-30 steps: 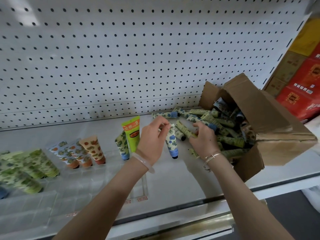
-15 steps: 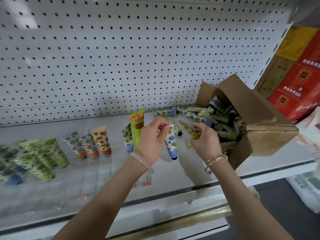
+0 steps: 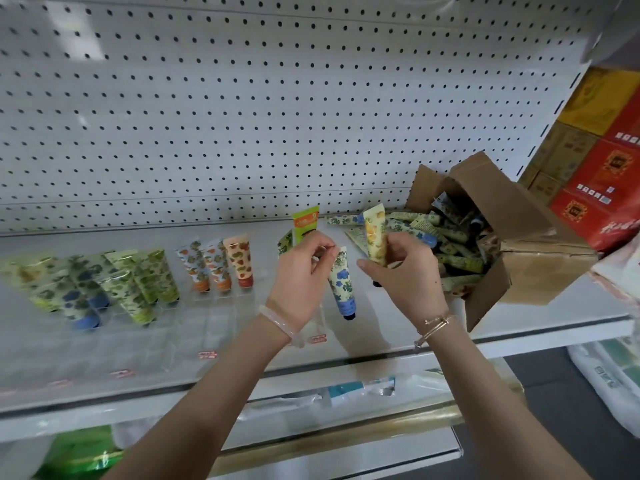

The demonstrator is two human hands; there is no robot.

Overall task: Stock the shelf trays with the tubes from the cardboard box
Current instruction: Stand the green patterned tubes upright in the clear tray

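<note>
Yellow tube [image 3: 375,237], one, is being gripped by right hand [image 3: 405,275]; left hand [image 3: 301,271] is pinching one blue-flowered tube [image 3: 341,282]; cardboard box [image 3: 540,258], rightward, is part-hiding others.

Pale translucent bangle [image 3: 281,324] on left wrist, thin gold bracelet [image 3: 433,324] on right

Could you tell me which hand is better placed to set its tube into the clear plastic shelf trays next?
Probably left. The left hand pinches the blue-flowered cream tube nearer the clear plastic trays; the right hand, gripping the yellow-patterned tube, sits by the brown cardboard box.
</note>
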